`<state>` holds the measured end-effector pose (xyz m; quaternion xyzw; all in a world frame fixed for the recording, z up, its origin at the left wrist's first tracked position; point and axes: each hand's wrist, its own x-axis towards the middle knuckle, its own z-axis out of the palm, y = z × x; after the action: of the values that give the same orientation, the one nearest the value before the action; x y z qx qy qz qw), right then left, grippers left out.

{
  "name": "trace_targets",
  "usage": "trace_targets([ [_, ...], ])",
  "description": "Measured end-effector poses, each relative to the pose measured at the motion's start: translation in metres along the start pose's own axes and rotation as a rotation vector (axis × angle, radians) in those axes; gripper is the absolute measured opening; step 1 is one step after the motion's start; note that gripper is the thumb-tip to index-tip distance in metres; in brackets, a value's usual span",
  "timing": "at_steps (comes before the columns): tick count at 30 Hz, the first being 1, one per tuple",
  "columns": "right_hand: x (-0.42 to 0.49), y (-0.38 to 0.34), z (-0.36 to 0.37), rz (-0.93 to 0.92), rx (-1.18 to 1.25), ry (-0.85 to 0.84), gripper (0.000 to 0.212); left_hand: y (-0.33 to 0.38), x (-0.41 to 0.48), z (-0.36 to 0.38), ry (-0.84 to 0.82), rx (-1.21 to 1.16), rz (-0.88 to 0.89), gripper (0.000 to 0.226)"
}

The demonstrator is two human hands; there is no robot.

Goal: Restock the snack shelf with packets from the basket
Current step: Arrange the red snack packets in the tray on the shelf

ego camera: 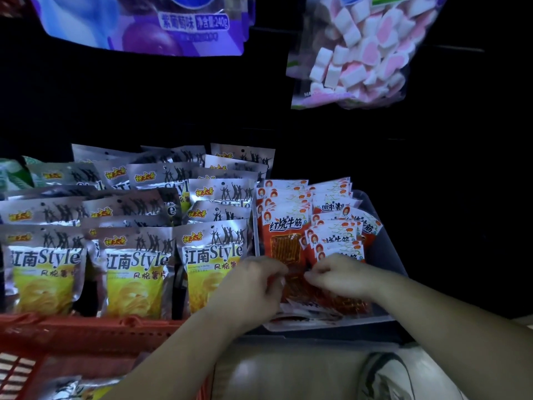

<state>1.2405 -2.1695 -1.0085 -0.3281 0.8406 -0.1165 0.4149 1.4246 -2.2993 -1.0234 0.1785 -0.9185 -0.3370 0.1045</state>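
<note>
1. Red packet [323, 298]: glossy flat film, in clear tray [388, 249] beside silver packs [138, 264]; partly obscured.
2. L hand [253, 284], R hand [337, 274]: fingers curled, pinching it.
3. Basket [86, 333]: red plastic lattice, cropped.

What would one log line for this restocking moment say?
phase: shelving | left hand: pinches orange packet | right hand: pinches same packet | place: clear bin | red basket: lower left

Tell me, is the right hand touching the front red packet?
Touching. The head view shows the right hand pinching the front red packet, no gap visible.
</note>
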Motion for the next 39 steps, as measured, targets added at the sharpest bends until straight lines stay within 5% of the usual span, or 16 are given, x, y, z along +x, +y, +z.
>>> trace_targets([
  [5, 0.027, -0.026, -0.011, -0.154, -0.166, 0.414, 0.008, -0.008, 0.016, -0.009, 0.130, -0.037, -0.096, 0.024],
  [9, 0.046, -0.039, -0.014, -0.183, -0.249, 0.484, 0.064, -0.015, 0.019, -0.006, 0.135, -0.068, -0.125, 0.022],
  [11, 0.057, -0.043, -0.013, -0.144, -0.233, 0.416, 0.072, -0.019, 0.018, -0.002, 0.152, -0.094, -0.138, 0.023],
  [20, 0.060, -0.047, -0.019, -0.198, -0.291, 0.700, 0.015, -0.029, 0.021, -0.002, 0.155, -0.174, -0.116, 0.025],
  [23, 0.051, -0.049, -0.028, -0.295, -0.254, 0.815, 0.020, -0.026, 0.021, -0.005, 0.182, -0.252, -0.176, 0.023],
  [27, 0.033, -0.052, -0.040, -0.340, -0.055, 0.667, 0.035, -0.014, 0.022, -0.019, 0.310, -0.391, -0.254, 0.021],
  [32, 0.007, -0.047, -0.048, -0.445, 0.281, 0.435, 0.049, 0.014, 0.024, -0.035, 0.254, -0.650, -0.271, 0.023],
  [39, -0.020, -0.047, -0.035, -0.345, 0.738, 0.465, 0.084, 0.035, 0.019, -0.042, 0.298, -0.832, -0.298, 0.033],
])
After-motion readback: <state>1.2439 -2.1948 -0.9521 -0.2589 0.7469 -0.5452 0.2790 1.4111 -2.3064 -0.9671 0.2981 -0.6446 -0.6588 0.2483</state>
